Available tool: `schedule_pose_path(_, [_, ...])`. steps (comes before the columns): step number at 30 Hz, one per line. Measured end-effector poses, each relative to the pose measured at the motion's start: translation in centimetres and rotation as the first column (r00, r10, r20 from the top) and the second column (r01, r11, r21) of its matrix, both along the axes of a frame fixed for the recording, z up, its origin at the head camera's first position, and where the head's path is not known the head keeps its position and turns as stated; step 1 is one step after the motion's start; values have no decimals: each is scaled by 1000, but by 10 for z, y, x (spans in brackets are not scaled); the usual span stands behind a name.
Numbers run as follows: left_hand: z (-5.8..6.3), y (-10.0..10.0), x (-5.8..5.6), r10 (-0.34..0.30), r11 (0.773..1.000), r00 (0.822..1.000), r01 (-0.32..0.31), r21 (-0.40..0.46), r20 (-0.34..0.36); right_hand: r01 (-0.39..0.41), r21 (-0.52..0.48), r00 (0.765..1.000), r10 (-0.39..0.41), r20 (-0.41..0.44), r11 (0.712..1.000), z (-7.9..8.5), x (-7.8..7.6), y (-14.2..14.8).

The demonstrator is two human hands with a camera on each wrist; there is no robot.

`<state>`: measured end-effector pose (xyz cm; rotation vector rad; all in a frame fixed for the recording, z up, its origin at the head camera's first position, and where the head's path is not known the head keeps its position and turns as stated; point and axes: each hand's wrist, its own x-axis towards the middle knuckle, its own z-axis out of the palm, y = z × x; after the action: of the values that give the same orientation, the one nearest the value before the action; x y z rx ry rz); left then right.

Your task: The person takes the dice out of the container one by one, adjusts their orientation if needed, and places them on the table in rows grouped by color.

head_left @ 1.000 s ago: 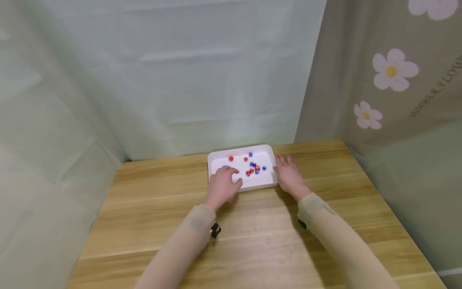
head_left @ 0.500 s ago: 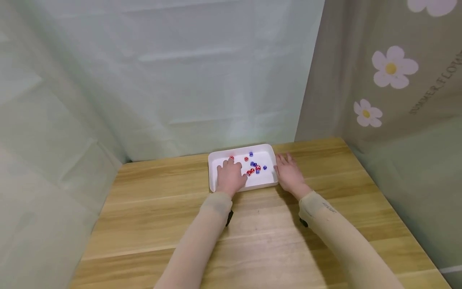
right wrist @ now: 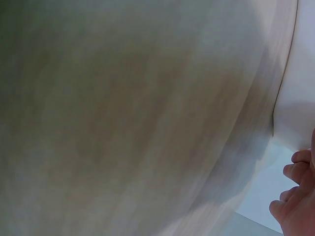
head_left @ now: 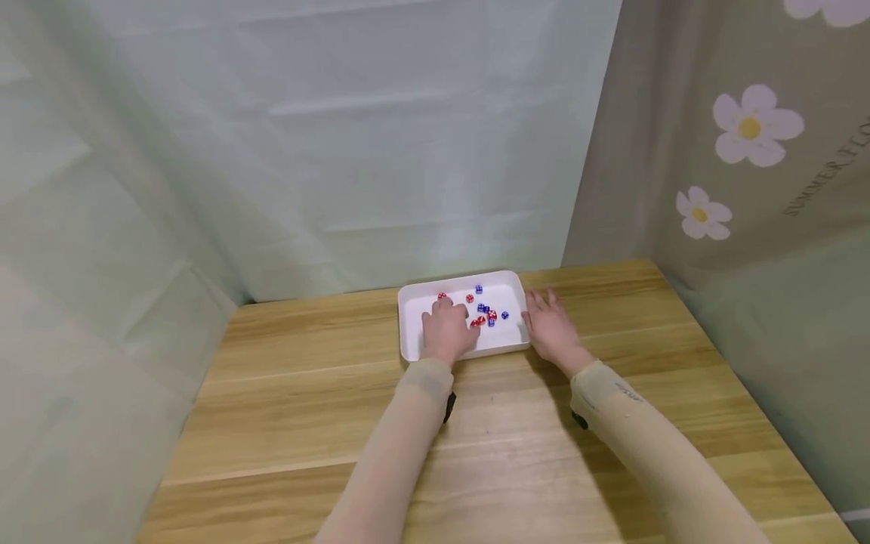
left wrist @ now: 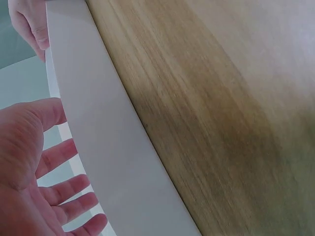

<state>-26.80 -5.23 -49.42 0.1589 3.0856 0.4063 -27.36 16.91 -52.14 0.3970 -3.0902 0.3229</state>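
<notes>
A shallow white tray [head_left: 413, 321] holds several small red and blue dice. My left hand [head_left: 447, 331] reaches over its near wall, fingers spread and a little bent. In the head view, a red die [head_left: 442, 296] shows at the fingertips, and whether they touch it I cannot tell. Right of the thumb lie more red dice [head_left: 481, 320] and blue dice [head_left: 481, 307]. The left wrist view shows the left palm [left wrist: 24, 162] behind the tray wall [left wrist: 93, 108], with no die visible. My right hand [head_left: 550, 330] rests against the tray's right side, fingers extended.
The tray stands at the far edge of a wooden table [head_left: 292, 423]. A pale curtain [head_left: 381, 151] hangs right behind it. On the right hangs a sheet with white flowers [head_left: 757, 125].
My left hand has moved right and forward over the tray, its fingertips now at the far red die. The right hand stays at the tray's side. The head view has shifted slightly.
</notes>
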Motion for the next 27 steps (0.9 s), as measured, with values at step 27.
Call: schedule_pose_path(27, [-9, 14, -2, 39, 997, 999, -40, -66, -15, -5, 8, 1000, 5, 2, 1000, -1, -1, 3])
